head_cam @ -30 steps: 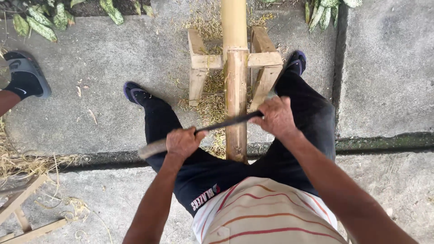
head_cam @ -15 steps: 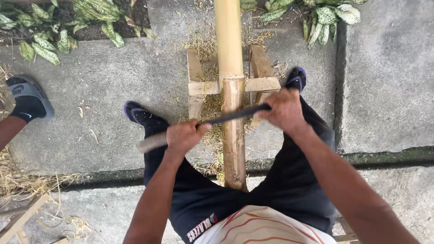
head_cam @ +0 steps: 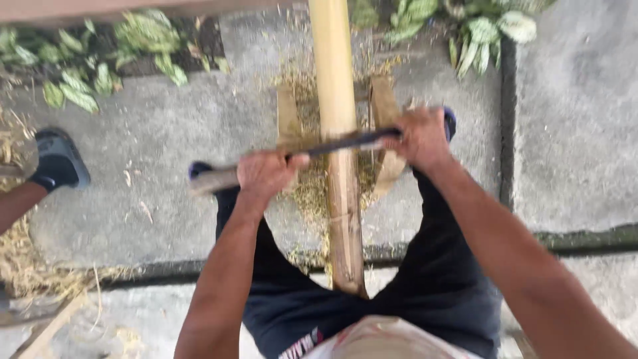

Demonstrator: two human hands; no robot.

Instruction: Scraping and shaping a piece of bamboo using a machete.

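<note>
A long yellow bamboo pole [head_cam: 335,100] runs away from me between my legs, resting on a small wooden stand [head_cam: 384,106]. Across it lies a dark metal blade [head_cam: 342,143] with a pale wooden handle [head_cam: 212,179]. My left hand [head_cam: 266,174] grips the handle end, left of the pole. My right hand [head_cam: 420,137] grips the blade's other end, right of the pole. The blade presses on the pole's top, over the stand. The picture is blurred by motion.
Bamboo shavings [head_cam: 309,193] litter the concrete around the stand. Green leafy plants [head_cam: 100,73] line the far edge. Another person's foot in a dark sandal [head_cam: 58,159] stands at the left, near dry straw [head_cam: 26,266]. A gutter [head_cam: 585,239] crosses the floor.
Both hands and the blade have slid forward along the pole, away from my body, and now sit over the stand. The view has tilted forward and blurred.
</note>
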